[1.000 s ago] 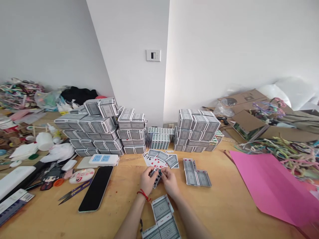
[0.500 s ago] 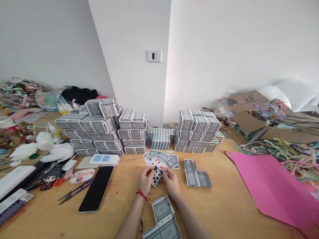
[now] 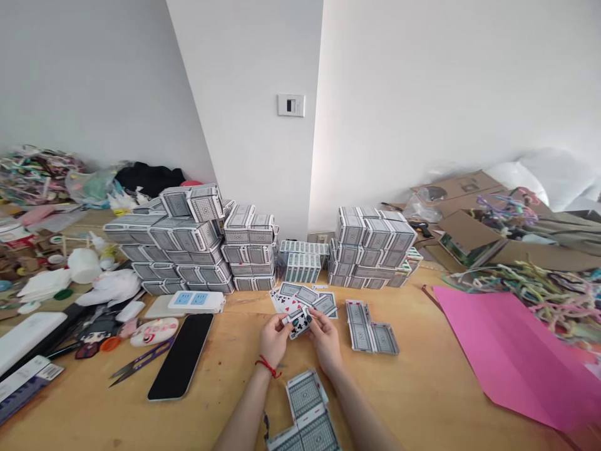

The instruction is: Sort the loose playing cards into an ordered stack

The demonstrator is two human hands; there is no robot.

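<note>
A playing card point(image 3: 298, 328) with black club marks is pinched between my two hands above the table. My left hand point(image 3: 275, 337), with a red cord on the wrist, grips its left side. My right hand point(image 3: 323, 335) grips the right side. The card's top edge is bent over, showing a white strip. Just beyond lie several loose playing cards point(image 3: 305, 294), some face up with red hearts, some face down. Nearer me, between my forearms, sits a joined piece of folded cards point(image 3: 307, 394). A similar L-shaped folded-card piece point(image 3: 370, 329) lies right of my right hand.
Stacked card blocks point(image 3: 188, 238) rise at the back left, with more card blocks point(image 3: 373, 244) at the back right. A phone point(image 3: 181, 357) and scissors point(image 3: 141, 362) lie left. Pink paper point(image 3: 511, 351) and yarn point(image 3: 535, 294) occupy the right side.
The card's top edge, flat before, is now folded over under my fingers. Both hands have shifted very slightly; the other things stay put.
</note>
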